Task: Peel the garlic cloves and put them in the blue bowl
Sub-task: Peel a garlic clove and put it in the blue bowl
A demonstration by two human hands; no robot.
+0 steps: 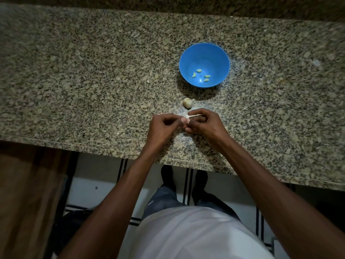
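The blue bowl (204,53) stands on the granite counter and holds several peeled cloves (201,75). A partly broken garlic head (188,102) lies just in front of the bowl. Closer to the counter edge, my left hand (164,128) and my right hand (203,124) meet fingertip to fingertip and pinch one garlic clove (185,120), which is mostly hidden by the fingers. A strip of papery skin (195,115) sticks out from the clove above my right fingers.
The speckled granite counter (93,81) stretches wide to both sides, with small bits of skin (188,135) under my hands. Its front edge (112,146) runs just behind my wrists. Tiled floor and a wooden panel lie below.
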